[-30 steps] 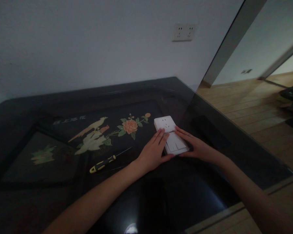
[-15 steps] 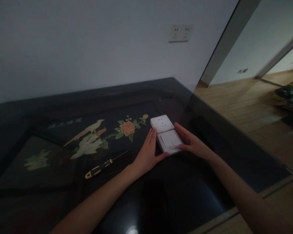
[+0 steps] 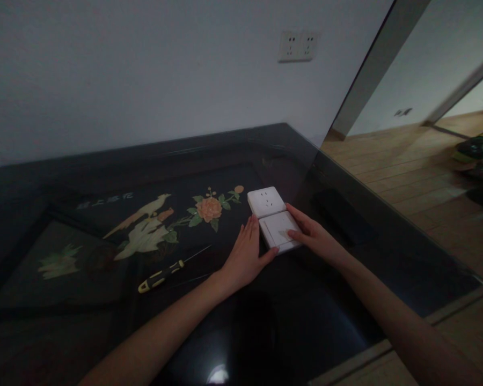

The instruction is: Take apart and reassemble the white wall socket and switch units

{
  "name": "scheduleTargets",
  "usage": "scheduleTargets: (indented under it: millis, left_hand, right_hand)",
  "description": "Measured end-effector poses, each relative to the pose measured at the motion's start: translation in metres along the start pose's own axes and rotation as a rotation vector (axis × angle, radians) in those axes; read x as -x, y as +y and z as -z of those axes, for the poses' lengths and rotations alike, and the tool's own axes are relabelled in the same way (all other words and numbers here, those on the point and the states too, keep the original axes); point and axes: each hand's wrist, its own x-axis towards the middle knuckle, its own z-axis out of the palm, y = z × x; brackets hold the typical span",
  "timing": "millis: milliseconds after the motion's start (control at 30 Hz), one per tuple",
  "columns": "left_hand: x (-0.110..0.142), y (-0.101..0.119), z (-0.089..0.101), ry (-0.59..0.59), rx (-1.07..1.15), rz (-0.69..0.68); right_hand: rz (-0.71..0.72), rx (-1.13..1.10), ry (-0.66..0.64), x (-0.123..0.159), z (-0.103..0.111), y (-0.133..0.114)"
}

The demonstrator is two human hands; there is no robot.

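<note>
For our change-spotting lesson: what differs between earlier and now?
The left hand slid its fingers leftward, from atop the socket plate and switch plate to their left side. The right hand moved its thumb from the near end onto the switch plate's face. Unchanged: the plates' order, the screwdriver on the table.

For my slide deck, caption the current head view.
Left hand and right hand touch a white switch panel beside a socket panel, with a screwdriver on the dark table.

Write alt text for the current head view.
A person's left hand and right hand touch a white switch, end to end with a white socket on a glossy black table. A screwdriver lies on the left; a double socket is on the wall.
</note>
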Motion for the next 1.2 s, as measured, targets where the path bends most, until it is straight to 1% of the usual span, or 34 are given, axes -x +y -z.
scheduleTargets:
  millis: [200, 267, 333, 367, 400, 467, 500, 567, 633, 667, 767, 833, 867, 967, 1033, 1100, 1200]
  left_hand:
    - [-0.001, 0.001, 0.004, -0.028, -0.035, 0.004]
    - [0.002, 0.0, 0.013, -0.022, -0.042, 0.007]
    - [0.01, -0.008, 0.028, 0.009, -0.062, 0.007]
    - [0.017, -0.014, 0.038, 0.042, -0.08, 0.005]
    - [0.025, -0.023, 0.05, 0.093, -0.14, -0.009]
    - [0.047, -0.046, 0.072, 0.147, -0.295, -0.018]
    - [0.06, -0.058, 0.083, 0.153, -0.375, 0.006]
    - [0.085, -0.081, 0.098, 0.122, -0.474, 0.049]
    - [0.106, -0.095, 0.107, 0.081, -0.522, 0.111]
    - [0.114, -0.098, 0.108, 0.057, -0.529, 0.148]
    - [0.125, -0.096, 0.108, -0.017, -0.548, 0.279]
    - [0.123, -0.091, 0.107, -0.042, -0.529, 0.318]
    - [0.12, -0.088, 0.107, -0.039, -0.494, 0.315]
    - [0.101, -0.077, 0.106, 0.041, -0.262, 0.248]
    - [0.081, -0.068, 0.104, 0.102, -0.048, 0.199]
    - [0.057, -0.057, 0.098, 0.103, 0.121, 0.155]
    - [0.019, -0.043, 0.083, 0.052, 0.167, 0.116]
  right_hand:
    - [0.001, 0.055, 0.014, 0.001, -0.001, 0.001]
    - [0.003, 0.083, 0.023, 0.002, -0.002, 0.002]
    - [0.009, 0.121, 0.03, 0.003, -0.002, 0.002]
    - [0.015, 0.143, 0.034, 0.004, -0.002, 0.001]
    - [0.024, 0.168, 0.037, 0.006, -0.001, -0.001]
    - [0.05, 0.226, 0.041, 0.009, -0.002, -0.006]
    - [0.064, 0.257, 0.038, 0.01, -0.003, -0.009]
    - [0.09, 0.317, 0.023, 0.012, -0.006, -0.014]
    - [0.113, 0.368, 0.003, 0.014, -0.011, -0.017]
    - [0.123, 0.393, -0.005, 0.014, -0.013, -0.018]
    - [0.166, 0.507, -0.015, 0.015, -0.017, -0.016]
    - [0.193, 0.584, -0.011, 0.015, -0.017, -0.013]
    - [0.203, 0.609, -0.007, 0.015, -0.017, -0.012]
    - [0.218, 0.619, -0.002, 0.015, -0.014, -0.01]
    - [0.226, 0.614, -0.004, 0.015, -0.014, -0.009]
    - [0.234, 0.613, -0.001, 0.014, -0.014, -0.009]
    - [0.242, 0.615, 0.003, 0.014, -0.014, -0.008]
